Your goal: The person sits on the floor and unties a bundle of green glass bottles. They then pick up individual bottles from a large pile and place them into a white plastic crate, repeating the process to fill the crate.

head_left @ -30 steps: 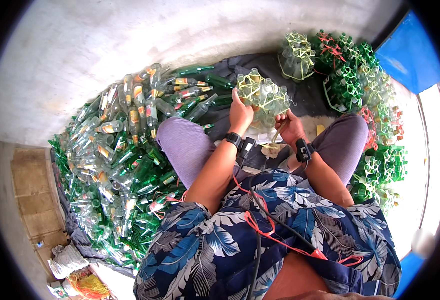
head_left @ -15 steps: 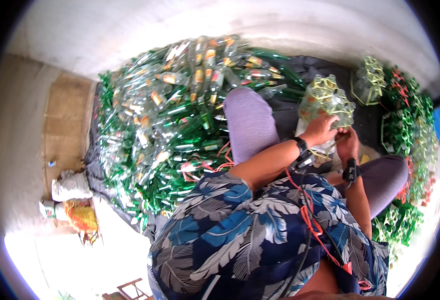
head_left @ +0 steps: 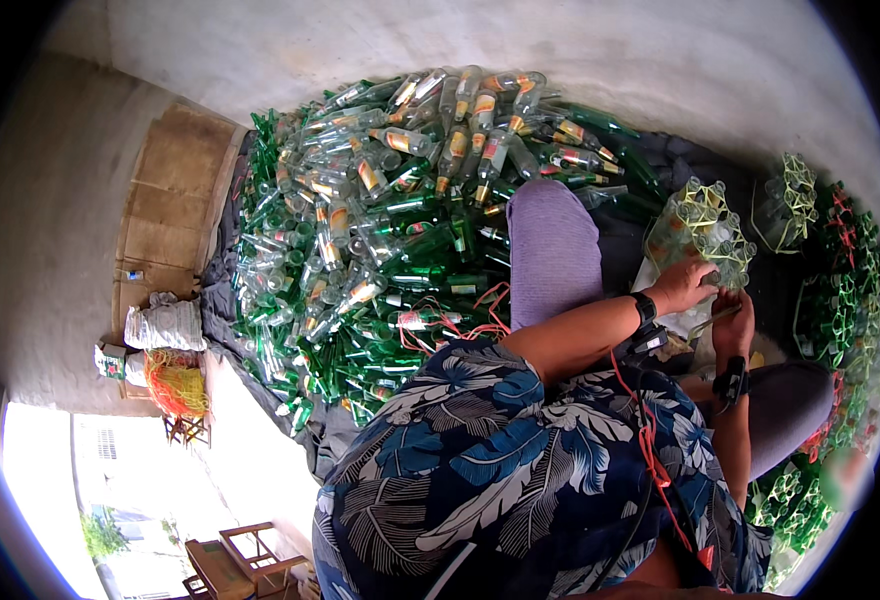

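Head view: near three o'clock, the left hand (head_left: 682, 288), grip unclear, has joined the right hand (head_left: 733, 325), holding a pale strap (head_left: 702, 327), beside the bottle bundle (head_left: 702, 222), so both work together.

A bundle of clear bottles (head_left: 693, 238), laced about the necks with yellow strap (head_left: 703, 213), was touched at its near side by the left hand (head_left: 682, 286), while a strap end (head_left: 712, 320) was held in the right hand (head_left: 734, 325). Loose green and clear bottles (head_left: 390, 225) were heaped toward the left edge of a dark sheet (head_left: 675, 155); tied bundles (head_left: 838, 312) were ranged along its right edge.
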Action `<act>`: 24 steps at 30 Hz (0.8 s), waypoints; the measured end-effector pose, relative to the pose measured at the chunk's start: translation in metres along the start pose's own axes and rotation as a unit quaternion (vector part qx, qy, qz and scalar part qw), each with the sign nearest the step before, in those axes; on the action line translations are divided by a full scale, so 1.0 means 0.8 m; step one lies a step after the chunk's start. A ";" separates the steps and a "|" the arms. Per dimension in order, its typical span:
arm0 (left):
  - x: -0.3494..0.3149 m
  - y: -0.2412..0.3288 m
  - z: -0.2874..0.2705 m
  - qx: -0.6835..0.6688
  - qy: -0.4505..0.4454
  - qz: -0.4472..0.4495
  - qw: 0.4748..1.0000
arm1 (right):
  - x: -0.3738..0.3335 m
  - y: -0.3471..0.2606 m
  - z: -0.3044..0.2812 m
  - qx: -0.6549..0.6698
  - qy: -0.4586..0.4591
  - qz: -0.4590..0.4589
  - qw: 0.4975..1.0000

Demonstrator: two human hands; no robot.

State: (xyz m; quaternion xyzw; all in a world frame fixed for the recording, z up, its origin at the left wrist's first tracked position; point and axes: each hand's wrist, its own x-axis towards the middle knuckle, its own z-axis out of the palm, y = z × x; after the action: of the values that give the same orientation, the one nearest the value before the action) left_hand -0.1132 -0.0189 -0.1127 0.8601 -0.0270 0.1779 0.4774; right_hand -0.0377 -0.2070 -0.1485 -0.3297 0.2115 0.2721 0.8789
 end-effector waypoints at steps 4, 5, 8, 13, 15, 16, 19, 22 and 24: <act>0.007 0.010 0.002 -0.010 -0.005 -0.035 0.999 | 0.006 -0.004 -0.009 -0.028 0.007 -0.047 0.998; 0.007 0.006 0.005 -0.008 -0.001 -0.034 0.999 | 0.007 -0.002 -0.015 -0.034 0.007 -0.046 0.998; 0.004 -0.003 0.002 0.007 0.036 0.006 0.999 | -0.012 0.004 0.016 -0.124 0.070 -0.077 0.987; 0.010 0.009 0.001 -0.009 -0.005 -0.024 1.000 | -0.022 0.001 0.013 -0.266 0.075 -0.072 0.958; 0.008 0.003 -0.002 -0.007 -0.008 -0.048 0.999 | -0.030 0.011 0.026 -0.316 0.059 -0.039 0.946; 0.009 0.008 -0.002 -0.009 -0.022 -0.066 0.998 | -0.031 0.011 0.021 -0.351 0.039 -0.031 0.935; 0.016 0.018 -0.005 0.011 -0.042 -0.065 0.997 | -0.017 0.014 -0.006 -0.454 -0.002 -0.047 0.890; 0.015 0.012 -0.001 0.013 -0.014 -0.024 1.000 | -0.035 0.015 0.026 -0.415 0.061 -0.020 0.907; 0.016 0.014 -0.002 0.016 -0.027 -0.032 0.999 | -0.041 0.013 0.036 -0.419 0.075 -0.047 0.904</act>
State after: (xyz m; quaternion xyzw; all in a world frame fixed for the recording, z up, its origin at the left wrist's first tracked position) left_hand -0.1043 -0.0219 -0.0988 0.8725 -0.0098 0.1393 0.4682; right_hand -0.0636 -0.1920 -0.1153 -0.6967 0.1272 0.2687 0.6528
